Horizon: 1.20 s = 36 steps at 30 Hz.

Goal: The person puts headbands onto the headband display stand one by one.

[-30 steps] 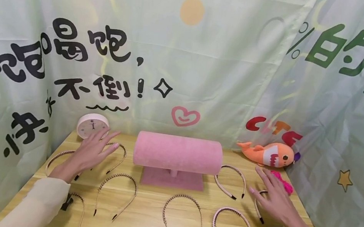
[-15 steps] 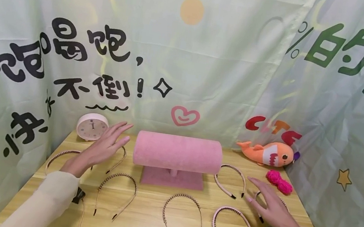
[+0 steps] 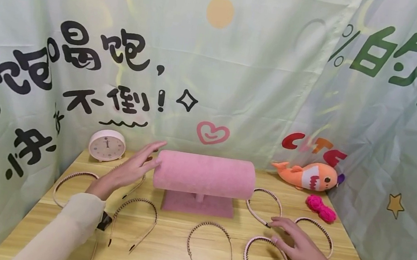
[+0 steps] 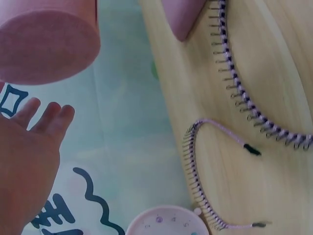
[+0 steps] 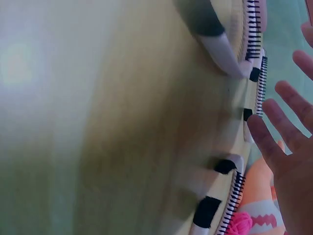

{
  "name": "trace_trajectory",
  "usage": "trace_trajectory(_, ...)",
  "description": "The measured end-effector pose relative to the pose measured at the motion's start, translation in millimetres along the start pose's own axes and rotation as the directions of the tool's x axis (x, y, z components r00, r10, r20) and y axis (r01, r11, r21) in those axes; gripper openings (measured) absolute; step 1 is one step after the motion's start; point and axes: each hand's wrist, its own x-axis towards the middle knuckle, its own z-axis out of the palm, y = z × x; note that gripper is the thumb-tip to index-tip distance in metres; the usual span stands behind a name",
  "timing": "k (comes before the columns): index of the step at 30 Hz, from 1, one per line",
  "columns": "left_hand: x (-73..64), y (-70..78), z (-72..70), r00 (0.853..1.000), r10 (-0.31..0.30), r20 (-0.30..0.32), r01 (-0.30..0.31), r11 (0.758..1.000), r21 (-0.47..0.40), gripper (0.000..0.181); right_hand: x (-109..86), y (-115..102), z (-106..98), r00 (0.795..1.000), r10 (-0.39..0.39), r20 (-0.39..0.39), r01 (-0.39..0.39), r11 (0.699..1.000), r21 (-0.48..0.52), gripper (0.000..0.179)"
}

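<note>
My left hand (image 3: 126, 174) reaches over the table's left side, fingers extended, with its fingertips right at the left end of a pink velvet roll stand (image 3: 204, 174). Beneath that hand lies a toothed headband (image 4: 193, 166), partly covered in the head view. In the left wrist view the fingers (image 4: 61, 120) hold nothing and show just below the roll's round end. My right hand (image 3: 301, 247) hovers with spread fingers above a thick pale-pink headband (image 3: 245, 257), hiding part of it. Close by its fingertips is a black tip of the back right headband (image 3: 269, 194).
More headbands lie about: one at far right (image 3: 317, 225), one at front centre (image 3: 213, 225), one left of centre (image 3: 137, 200), one at far left (image 3: 76, 173). Along the back are a round clock (image 3: 107, 145), an orange plush (image 3: 308, 176) and a magenta bow (image 3: 320, 209).
My left hand has moved right, from in front of the clock to the roll's left end. The right hand has come leftward and nearer, uncovering the magenta bow and the far-right headband.
</note>
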Motion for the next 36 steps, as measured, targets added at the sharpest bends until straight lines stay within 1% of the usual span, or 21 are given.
trace_trajectory(3,2.5,-0.2,5.3,1.0,-0.008,0.012,0.008,1.0,-0.024,0.06,-0.7,-1,3,1.0,-0.01,0.018,0.01,1.0,0.026,0.027)
trace_trajectory(6,4.8,-1.1,10.0,1.0,-0.001,0.01,0.002,0.999,-0.043,0.061,-1.0,-1,5,0.999,-0.026,0.035,0.023,0.997,0.074,0.024)
trace_trajectory(8,6.1,-2.2,12.3,1.0,0.009,0.011,-0.008,0.997,-0.077,0.061,-0.6,-1,7,0.998,-0.041,0.046,0.036,0.994,0.101,0.023)
trace_trajectory(12,7.0,-2.5,15.9,1.0,0.011,0.016,-0.009,0.987,-0.163,0.059,0.1,2,10,0.995,-0.073,0.063,0.061,0.984,0.169,0.02)
trace_trajectory(15,6.7,-2.3,17.9,1.0,0.005,0.007,-0.004,0.983,-0.184,0.058,0.4,4,12,0.993,-0.084,0.08,0.065,0.975,0.214,0.019)
trace_trajectory(18,6.7,-3.1,19.6,1.0,0.012,-0.006,-0.013,0.983,-0.185,0.057,1.0,5,13,0.991,-0.091,0.097,0.066,0.968,0.241,0.02)
trace_trajectory(21,6.8,-4.5,21.0,1.0,0.009,-0.014,-0.011,0.983,-0.183,0.057,2.1,5,14,0.987,-0.119,0.105,0.091,0.966,0.242,0.022)
trace_trajectory(24,6.8,-4.8,22.3,1.0,-0.001,-0.019,-0.002,0.985,-0.175,0.056,3.0,6,14,0.982,-0.156,0.11,0.13,0.968,0.216,0.024)
trace_trajectory(28,6.3,-4.6,23.3,1.0,-0.012,-0.023,0.007,0.985,-0.171,0.056,3.8,9,15,0.979,-0.169,0.117,0.145,0.971,0.191,0.025)
trace_trajectory(36,8.2,-7.8,23.2,0.999,-0.012,-0.035,0.005,0.983,-0.184,0.055,8.2,16,19,0.97,-0.212,0.117,0.187,0.963,0.196,0.027)
